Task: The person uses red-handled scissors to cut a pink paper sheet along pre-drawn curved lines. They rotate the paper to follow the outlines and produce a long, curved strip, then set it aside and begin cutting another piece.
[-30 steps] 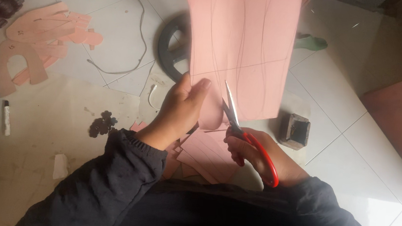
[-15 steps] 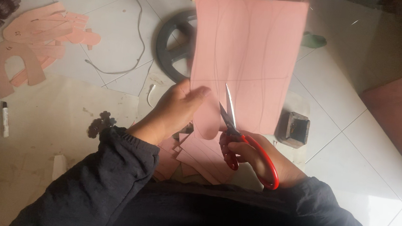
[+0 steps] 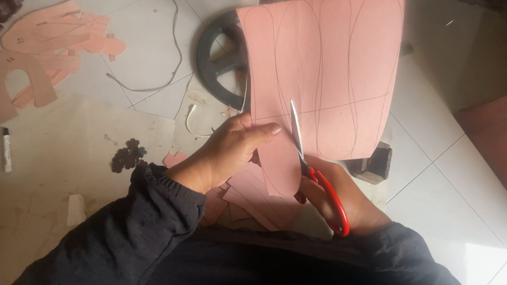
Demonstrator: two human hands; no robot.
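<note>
Head view: left hand [image 3: 228, 152] pinches the lower edge of the pink sheet [image 3: 327, 69], thumb on top. Right hand [image 3: 337, 196] is closed through the red handles of the scissors [image 3: 315, 172], blades slightly parted and biting into the sheet along a pencilled curve. Step looks like mid-cut; continuing calls for following the line upward. Sheet is held above the floor [image 3: 446, 178], long axis running away from the person; scissor tips point away too. Cut pink pieces [image 3: 41, 50] lie at left.
</note>
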